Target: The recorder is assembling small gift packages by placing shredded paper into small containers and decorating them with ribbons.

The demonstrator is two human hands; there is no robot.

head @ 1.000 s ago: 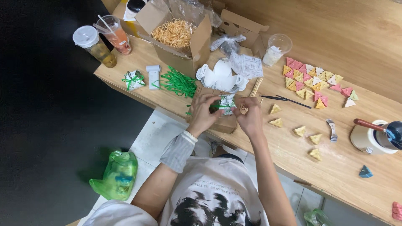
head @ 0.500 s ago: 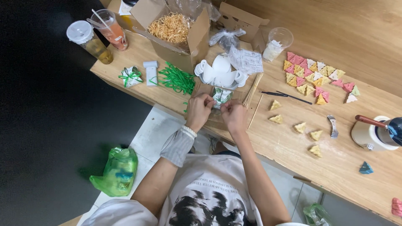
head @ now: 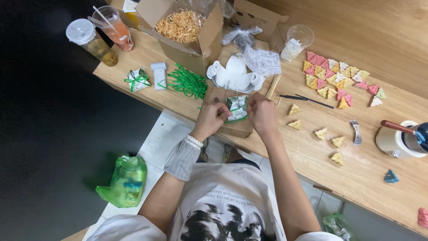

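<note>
My left hand (head: 213,118) and right hand (head: 262,114) pinch a small green-and-white packet (head: 237,108) between their fingertips, one on each side, over a flat cardboard piece (head: 233,128) at the near edge of the wooden table (head: 356,178). Just beyond lie white paper pieces (head: 234,76) and green ties (head: 187,82). Farther left sits a tied packet (head: 137,80); to the right, coloured triangles (head: 339,80).
</note>
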